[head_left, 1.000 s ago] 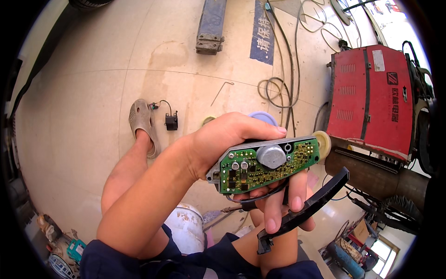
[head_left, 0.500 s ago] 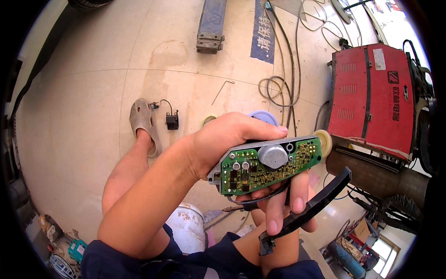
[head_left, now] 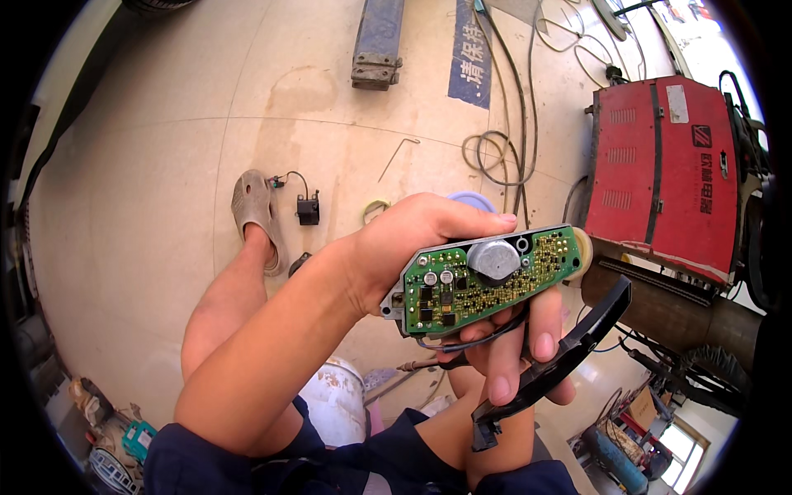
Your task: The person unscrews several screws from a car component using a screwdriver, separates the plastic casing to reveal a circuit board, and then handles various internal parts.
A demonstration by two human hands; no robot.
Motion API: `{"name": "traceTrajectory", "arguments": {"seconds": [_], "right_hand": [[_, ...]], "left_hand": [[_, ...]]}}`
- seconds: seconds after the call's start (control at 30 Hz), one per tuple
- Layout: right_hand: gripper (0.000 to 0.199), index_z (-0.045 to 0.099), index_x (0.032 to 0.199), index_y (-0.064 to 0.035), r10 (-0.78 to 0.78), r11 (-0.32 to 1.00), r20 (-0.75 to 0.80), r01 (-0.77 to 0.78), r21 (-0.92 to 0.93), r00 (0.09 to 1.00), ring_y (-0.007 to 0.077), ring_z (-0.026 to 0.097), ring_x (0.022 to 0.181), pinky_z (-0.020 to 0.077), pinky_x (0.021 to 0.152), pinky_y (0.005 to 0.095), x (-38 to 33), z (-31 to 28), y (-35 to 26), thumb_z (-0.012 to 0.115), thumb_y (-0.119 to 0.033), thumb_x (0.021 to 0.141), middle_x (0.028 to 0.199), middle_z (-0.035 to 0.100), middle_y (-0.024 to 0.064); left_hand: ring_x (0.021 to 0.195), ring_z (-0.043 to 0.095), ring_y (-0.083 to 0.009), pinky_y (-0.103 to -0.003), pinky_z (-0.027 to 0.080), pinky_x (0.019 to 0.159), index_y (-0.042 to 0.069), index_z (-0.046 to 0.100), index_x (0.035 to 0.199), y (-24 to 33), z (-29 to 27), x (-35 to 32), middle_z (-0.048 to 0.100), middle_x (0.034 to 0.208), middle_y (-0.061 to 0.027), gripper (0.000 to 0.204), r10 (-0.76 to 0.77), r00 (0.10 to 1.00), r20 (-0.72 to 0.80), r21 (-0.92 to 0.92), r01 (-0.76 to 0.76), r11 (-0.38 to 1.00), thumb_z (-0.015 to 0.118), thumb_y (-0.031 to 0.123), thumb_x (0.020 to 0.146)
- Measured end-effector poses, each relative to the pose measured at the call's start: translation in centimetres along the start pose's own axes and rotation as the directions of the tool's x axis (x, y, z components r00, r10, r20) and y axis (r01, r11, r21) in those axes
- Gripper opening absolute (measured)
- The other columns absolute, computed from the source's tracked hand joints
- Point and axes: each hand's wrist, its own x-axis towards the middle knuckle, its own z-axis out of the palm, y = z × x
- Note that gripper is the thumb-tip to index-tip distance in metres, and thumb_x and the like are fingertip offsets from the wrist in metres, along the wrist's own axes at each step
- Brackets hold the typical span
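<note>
My left hand (head_left: 404, 231) grips an electronic module with a green circuit board (head_left: 487, 289), its thumb along the upper edge. The board faces me, with a grey metal motor-like lump (head_left: 494, 261) and two small round capacitors on it. Below the board, the fingers of my right hand (head_left: 543, 334) curl over a curved black plastic strip (head_left: 569, 351), which slants down to a bracket-like end. The module hides the rest of that hand. A thin black cable (head_left: 495, 334) loops under the board. Behind it pokes a slim rod with a dark handle (head_left: 429, 363), its kind unclear.
On the tiled floor lie a small black wired part (head_left: 308, 209) beside my clog (head_left: 256, 210), a bent thin rod (head_left: 399, 159) and coiled hoses (head_left: 499, 157). A red machine cabinet (head_left: 660, 165) stands right. A whitish bucket (head_left: 334, 396) sits between my legs; a blue beam (head_left: 378, 41) lies ahead.
Both hands have shifted a little to the right and slightly upward, bringing the circuit-board module and the black strip along. The module is tilted a touch more. Both grips stay the same.
</note>
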Motion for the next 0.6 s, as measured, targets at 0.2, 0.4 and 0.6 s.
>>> {"name": "traceTrajectory", "arguments": {"seconds": [0.2, 0.4, 0.6], "right_hand": [[0.057, 0.048, 0.121, 0.0108, 0.042, 0.993, 0.002, -0.042, 0.108, 0.999, 0.0575, 0.040, 0.127, 0.0505, 0.093, 0.0614, 0.0, 0.1, -0.2, 0.077, -0.021, 0.084, 0.122, 0.050, 0.0442], [0.058, 0.047, 0.123, 0.0107, 0.047, 0.990, -0.011, -0.045, 0.135, 0.999, 0.0578, 0.042, 0.125, 0.0518, 0.090, 0.0630, -0.4, 0.3, -0.2, 0.077, -0.019, 0.084, 0.125, 0.047, 0.0441], [0.059, 0.048, 0.124, 0.0113, 0.013, 0.999, 0.063, -0.016, 0.046, 0.998, 0.0541, 0.045, 0.125, 0.0490, 0.096, 0.0595, 0.1, -0.6, -0.1, 0.076, -0.023, 0.085, 0.123, 0.049, 0.0437]], "left_hand": [[0.051, 0.060, -0.0316, -0.037, 0.050, 0.041, -0.012, 0.056, 0.113, -0.1, -0.2, 0.1, 0.063, 0.077, -0.0270, 0.049, 0.005, 1.000, 0.010, -0.022, -0.004, 1.000, 0.039, 0.032, 0.102], [0.051, 0.060, -0.0316, -0.037, 0.050, 0.041, -0.012, 0.056, 0.112, -0.2, -0.2, 0.2, 0.063, 0.077, -0.0269, 0.050, -0.004, 1.000, 0.007, -0.049, 0.005, 0.999, 0.039, 0.034, 0.102], [0.051, 0.060, -0.0299, -0.036, 0.049, 0.040, -0.013, 0.059, 0.105, -0.2, 0.2, 0.2, 0.063, 0.077, -0.0260, 0.050, 0.050, 0.998, -0.046, 0.060, -0.047, 0.997, 0.040, 0.033, 0.102]]}}
